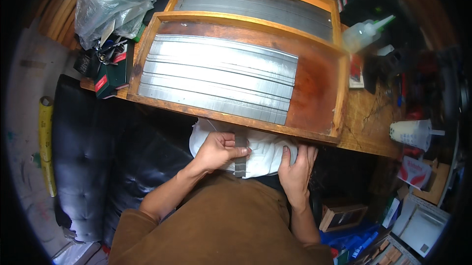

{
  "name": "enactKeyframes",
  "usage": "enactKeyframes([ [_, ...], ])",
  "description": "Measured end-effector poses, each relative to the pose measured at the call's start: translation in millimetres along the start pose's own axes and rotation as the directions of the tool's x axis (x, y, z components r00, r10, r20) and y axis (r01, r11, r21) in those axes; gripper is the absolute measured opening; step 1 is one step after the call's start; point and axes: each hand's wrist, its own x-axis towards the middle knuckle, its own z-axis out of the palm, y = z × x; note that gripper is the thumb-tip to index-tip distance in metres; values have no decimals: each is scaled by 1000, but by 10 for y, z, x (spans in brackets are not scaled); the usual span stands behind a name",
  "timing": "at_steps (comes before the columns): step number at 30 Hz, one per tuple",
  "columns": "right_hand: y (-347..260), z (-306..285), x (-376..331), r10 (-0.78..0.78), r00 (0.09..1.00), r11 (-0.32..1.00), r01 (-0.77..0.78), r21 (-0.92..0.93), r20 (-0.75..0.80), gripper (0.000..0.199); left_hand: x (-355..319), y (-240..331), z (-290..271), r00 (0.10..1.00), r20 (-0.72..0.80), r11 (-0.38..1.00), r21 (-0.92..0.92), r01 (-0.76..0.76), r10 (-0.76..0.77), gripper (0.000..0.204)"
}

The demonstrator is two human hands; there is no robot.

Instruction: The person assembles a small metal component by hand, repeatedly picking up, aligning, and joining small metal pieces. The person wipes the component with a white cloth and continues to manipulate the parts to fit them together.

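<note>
Over my lap lies a bunched white cloth (pixel 263 159), below the near edge of a wooden tray (pixel 236 118). My left hand (pixel 219 152) is closed, pinching a short flat grey strip (pixel 240 169) between thumb and fingers. The strip stands crosswise over the cloth, with darker lines across its lower part; its exact kind is unclear. At the cloth's right side, my right hand (pixel 296 171) grips the fabric between thumb and fingers. Its fingertips lie close under the tray's edge and are partly hidden. Inside the tray, flat grey metal strips (pixel 221 73) lie in rows.
Behind stands a second wooden tray (pixel 260 6) of grey strips. A plastic bag (pixel 115 6) and dark green boxes (pixel 110 75) sit left. To the right are a squeeze bottle (pixel 361 36) and a drink cup (pixel 410 133). A black padded seat (pixel 88 156) is at left.
</note>
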Motion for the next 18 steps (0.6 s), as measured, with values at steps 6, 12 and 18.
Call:
enactKeyframes([
  [6,-284,108,-8,39,729,23,-685,729,684,20,-64,288,131,950,260,985,59,161,-171,22],
  [12,-320,157,152,28,601,-198,-780,594,799,14,9,460,187,941,238,970,70,231,-241,16],
  [18,-382,281,229,104,638,-269,-720,639,763,9,143,420,173,951,250,983,7,184,-180,19],
])
